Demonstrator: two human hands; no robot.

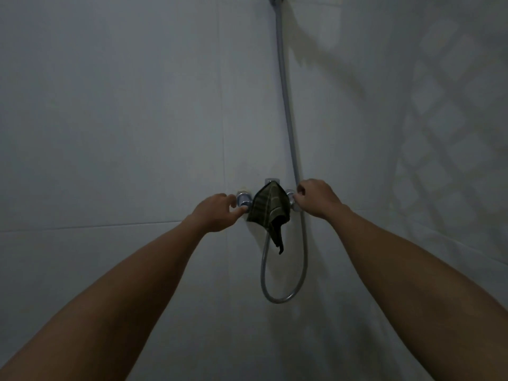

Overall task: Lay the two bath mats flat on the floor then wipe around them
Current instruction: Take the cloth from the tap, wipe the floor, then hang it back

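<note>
1. The pale tiled wall [110, 119] fills nearly everything I see; it meets a second wall on my right, where a lattice-shaped shadow falls across the tiles.
2. My two bare forearms reach up and forward from the lower corners toward the fittings on the wall.
3. The grey shower hose [286, 111] runs down from a mount at the top edge, passes behind my right hand, then loops low and curves back up toward the mixer.
4. My left hand [217, 211] has its grip curled round the left chrome tap knob [243, 200], thumb beneath it and fingers over the top.
5. My right hand [316, 198] has its grip closed on the right tap knob [290, 198], fingers bent round it so most of the knob is hidden.
6. The dark green striped cloth [270, 207] hangs draped over the mixer body between the two knobs, one corner dangling down in front of the hose loop; neither hand touches it.
7. The two bath mats and the floor lie outside my view.
</note>
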